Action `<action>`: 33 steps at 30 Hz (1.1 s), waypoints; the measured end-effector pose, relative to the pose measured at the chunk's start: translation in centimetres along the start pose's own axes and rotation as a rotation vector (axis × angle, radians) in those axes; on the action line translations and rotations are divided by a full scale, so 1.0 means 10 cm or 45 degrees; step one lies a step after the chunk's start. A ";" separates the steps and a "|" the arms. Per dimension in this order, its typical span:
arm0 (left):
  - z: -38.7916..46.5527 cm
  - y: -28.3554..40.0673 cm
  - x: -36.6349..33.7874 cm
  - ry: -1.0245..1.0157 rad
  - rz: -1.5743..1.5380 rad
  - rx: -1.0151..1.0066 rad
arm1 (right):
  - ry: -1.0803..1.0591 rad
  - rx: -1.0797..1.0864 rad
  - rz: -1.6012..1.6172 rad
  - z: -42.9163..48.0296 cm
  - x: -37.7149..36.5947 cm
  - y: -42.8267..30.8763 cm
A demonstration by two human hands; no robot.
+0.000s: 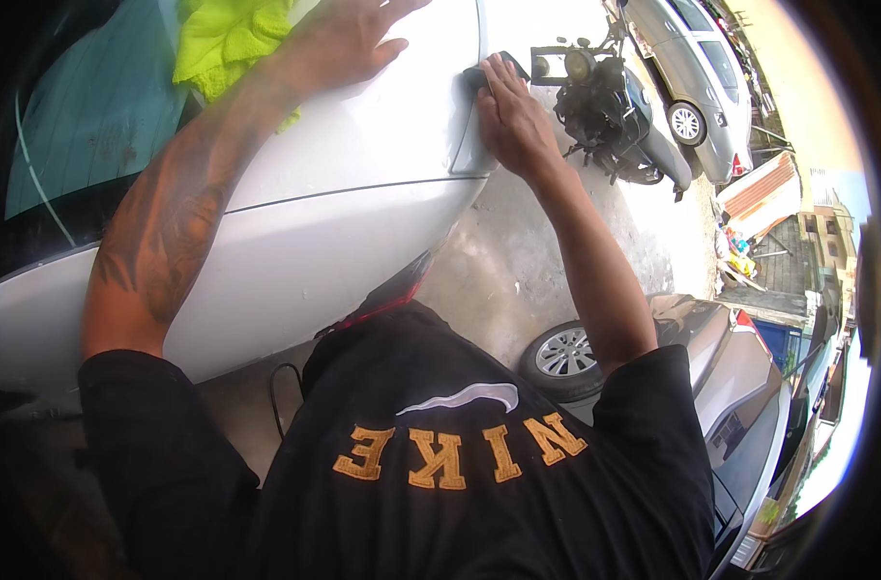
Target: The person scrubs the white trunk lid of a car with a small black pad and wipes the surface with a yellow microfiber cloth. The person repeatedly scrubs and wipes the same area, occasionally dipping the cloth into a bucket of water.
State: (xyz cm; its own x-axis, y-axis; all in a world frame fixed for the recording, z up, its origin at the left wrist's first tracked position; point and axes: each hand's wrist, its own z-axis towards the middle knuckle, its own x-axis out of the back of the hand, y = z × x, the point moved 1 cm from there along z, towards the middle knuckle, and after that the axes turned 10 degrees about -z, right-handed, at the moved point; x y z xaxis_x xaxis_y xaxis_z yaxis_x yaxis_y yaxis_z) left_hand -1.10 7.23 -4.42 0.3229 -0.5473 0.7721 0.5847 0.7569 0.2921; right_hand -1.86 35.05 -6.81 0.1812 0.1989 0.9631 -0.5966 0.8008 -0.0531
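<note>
A white car's body panel (382, 145) fills the upper left, curving down to a seam and a lower side panel. My left hand (346, 47) is over the panel near the top edge, fingers spread and partly cut off, with nothing seen in it. Partly behind its wrist and forearm, a neon yellow-green cloth (226, 43) lies bunched between the glass and the panel. My right hand (517, 119) lies flat over a dark pad (514, 64), pressed to the panel's right edge; the fingers cover much of the pad.
The car's window glass (92, 116) is at left, a red lamp (393, 301) below the panel. Right of the car are a parked motorcycle (607, 101), a silver car (701, 80) and concrete ground (484, 261). A loose-looking wheel (564, 355) and another car (745, 406) are at lower right.
</note>
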 end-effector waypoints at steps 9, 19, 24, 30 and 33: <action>-0.02 -0.06 -0.17 0.049 0.058 -0.009 | -0.053 -0.085 0.099 0.45 0.08 0.23; 0.17 0.07 -0.01 -0.002 0.332 0.027 | 0.054 -0.106 0.017 0.81 -0.04 0.54; 0.18 -0.05 0.63 -0.007 0.814 0.671 | 0.167 -0.449 1.085 0.63 0.08 0.66; 0.06 -0.23 0.61 -0.178 0.690 0.890 | 0.364 -0.443 1.878 0.64 0.74 0.47; 0.18 -0.13 0.55 0.283 0.258 0.008 | 0.116 -0.262 1.561 0.70 0.95 0.09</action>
State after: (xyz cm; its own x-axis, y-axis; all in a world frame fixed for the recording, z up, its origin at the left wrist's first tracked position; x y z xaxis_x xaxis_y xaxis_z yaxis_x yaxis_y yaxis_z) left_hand -1.44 3.86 0.41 0.5883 -0.4490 0.6725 0.4871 0.8606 0.1484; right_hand -6.15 33.72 4.10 -0.3494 0.9087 0.2284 -0.2789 0.1318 -0.9512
